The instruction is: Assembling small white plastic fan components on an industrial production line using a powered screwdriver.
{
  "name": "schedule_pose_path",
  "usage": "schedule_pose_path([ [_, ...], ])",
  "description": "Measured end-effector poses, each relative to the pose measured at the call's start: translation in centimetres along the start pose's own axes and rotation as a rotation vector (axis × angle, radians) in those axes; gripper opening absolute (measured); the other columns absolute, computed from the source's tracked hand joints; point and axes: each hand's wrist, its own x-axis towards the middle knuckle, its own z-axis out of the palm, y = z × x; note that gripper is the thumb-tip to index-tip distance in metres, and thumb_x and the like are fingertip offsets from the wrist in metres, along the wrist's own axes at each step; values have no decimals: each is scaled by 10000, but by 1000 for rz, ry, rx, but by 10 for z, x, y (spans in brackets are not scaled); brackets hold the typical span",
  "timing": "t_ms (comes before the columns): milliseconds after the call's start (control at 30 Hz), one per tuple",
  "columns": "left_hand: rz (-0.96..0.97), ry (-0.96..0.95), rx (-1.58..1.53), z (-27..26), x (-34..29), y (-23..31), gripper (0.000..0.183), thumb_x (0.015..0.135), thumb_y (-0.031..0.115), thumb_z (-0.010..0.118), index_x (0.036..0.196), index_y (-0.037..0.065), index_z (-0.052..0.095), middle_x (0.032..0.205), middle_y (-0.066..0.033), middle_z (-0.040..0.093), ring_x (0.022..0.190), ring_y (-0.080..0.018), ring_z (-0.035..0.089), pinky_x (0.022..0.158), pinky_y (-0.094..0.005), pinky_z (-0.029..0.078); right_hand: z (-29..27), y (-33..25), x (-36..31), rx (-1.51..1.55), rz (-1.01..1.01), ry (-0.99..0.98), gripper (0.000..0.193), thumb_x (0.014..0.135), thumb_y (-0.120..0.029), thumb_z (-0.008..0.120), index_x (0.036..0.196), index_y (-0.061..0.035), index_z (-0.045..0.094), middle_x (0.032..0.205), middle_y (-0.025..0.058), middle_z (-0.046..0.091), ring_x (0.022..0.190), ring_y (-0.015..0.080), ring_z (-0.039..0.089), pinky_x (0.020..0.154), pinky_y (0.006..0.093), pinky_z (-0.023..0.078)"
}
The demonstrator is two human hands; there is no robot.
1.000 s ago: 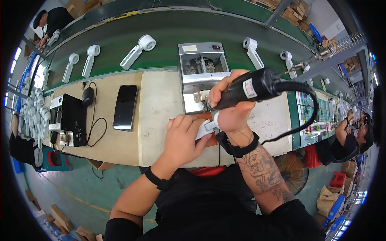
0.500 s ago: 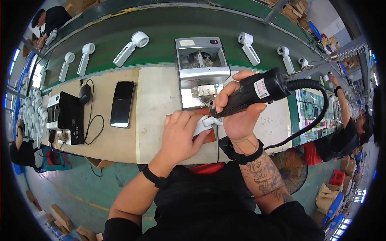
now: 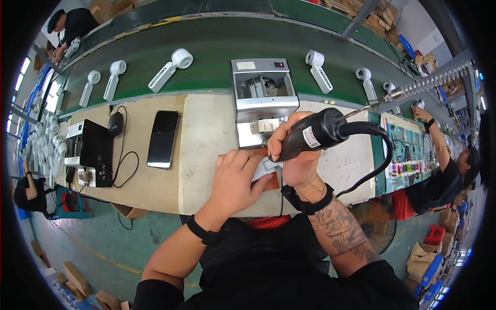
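My left hand (image 3: 231,178) is closed around a white plastic piece (image 3: 261,170), likely part of a handheld fan, and presses it onto an orange-brown pad (image 3: 273,182) near the table's front. In my right hand (image 3: 299,168) is a black electric screwdriver (image 3: 310,138), gripped with the fingers wrapped round its body. Its lower end points down at the white piece; the tip is hidden by my hand. A coiled spring hanger (image 3: 431,82) and a black cable (image 3: 385,139) join its rear end. Just beyond my hands stands a silver screw feeder (image 3: 264,106) with loose screws inside.
Several white handheld fans (image 3: 172,71) lie on the green conveyor (image 3: 217,46). Left on the table are a phone (image 3: 164,138) and a black device (image 3: 90,153) with a cable. A floor fan (image 3: 374,222) stands at right. Co-workers (image 3: 454,170) sit right and far left.
The screwdriver's rear end has swung left and toward me, while its lower end stays at the white piece. My left hand keeps its hold. The whole view has shifted slightly.
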Motion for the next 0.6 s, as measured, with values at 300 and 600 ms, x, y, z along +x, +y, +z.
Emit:
schedule_pose_path([
  [300,15,41,14,-1,-2,3,408,812,262,811,1171,100,705,1100,-59,649,1024,-278,580,879,-423,409,5,-9,24,-29,-173,107,948,809,-844,635,1213,-4,465,740,39,608,645,101,571,575,239,464],
  [600,12,46,7,0,-4,2,483,788,245,809,1229,92,681,1112,-58,641,1018,-294,576,877,-423,413,13,2,13,-1,-111,64,937,804,-814,673,1220,-1,465,759,42,609,657,93,573,576,232,460],
])
